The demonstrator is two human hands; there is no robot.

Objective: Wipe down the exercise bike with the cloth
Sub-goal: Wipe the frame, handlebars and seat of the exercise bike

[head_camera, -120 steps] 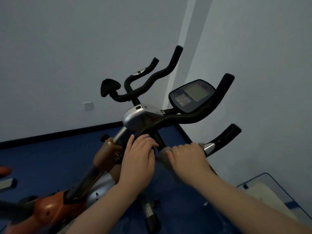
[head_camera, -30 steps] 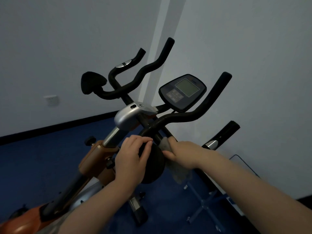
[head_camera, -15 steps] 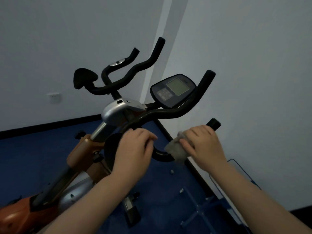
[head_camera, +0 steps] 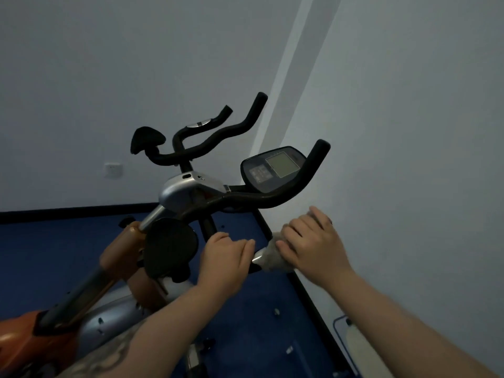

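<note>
Now my right hand (head_camera: 311,241) wraps the grey cloth (head_camera: 270,257) round the exercise bike's (head_camera: 191,189) near handlebar grip (head_camera: 257,259), having slid outward from the bar's bend half a second ago; my left hand (head_camera: 223,257) clasps the bar beside it, so wiping moves toward the grip's end.

Matt black handlebar (head_camera: 275,197); fuzzy grey cloth (head_camera: 272,255).

Views: one only, head-worn, so nothing is shared.
Position: above and behind the exercise bike (head_camera: 191,192) handlebars.
Facing: forward and down, toward a wall corner (head_camera: 283,85).
Nearness: close, both forearms reaching in from the bottom edge.
Lens: wide-angle, tilted.
</note>
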